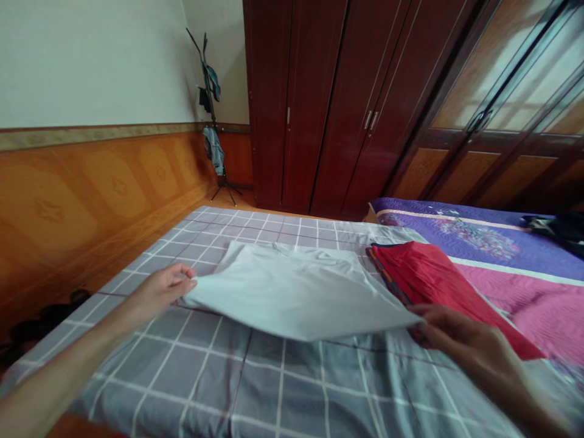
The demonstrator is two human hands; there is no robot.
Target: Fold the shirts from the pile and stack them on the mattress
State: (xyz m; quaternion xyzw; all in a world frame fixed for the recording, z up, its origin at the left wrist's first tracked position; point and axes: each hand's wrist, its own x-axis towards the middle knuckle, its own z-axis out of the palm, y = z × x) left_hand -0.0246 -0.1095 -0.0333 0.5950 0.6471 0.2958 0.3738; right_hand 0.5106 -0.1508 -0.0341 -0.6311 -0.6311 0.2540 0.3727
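Observation:
A white T-shirt-like garment (292,292) is stretched between my two hands over a grey checked bed sheet (283,389). My left hand (166,285) pinches its near left corner. The near right corner is gripped by my right hand (460,337), which is a little blurred. Between the hands the near edge is lifted and sags in the middle, while the far part lies on the sheet. Just right of the white garment rests a folded red garment (442,280), with darker cloth showing along its left edge. My right hand overlaps the red cloth's near side in view.
A purple and pink bedspread (483,237) covers the surface at the right, with dark items (561,228) on it. Dark red wardrobes (319,109) stand behind the bed. In the far corner a coat rack (212,115) holds clothing. Dark objects (45,319) lie at the lower left.

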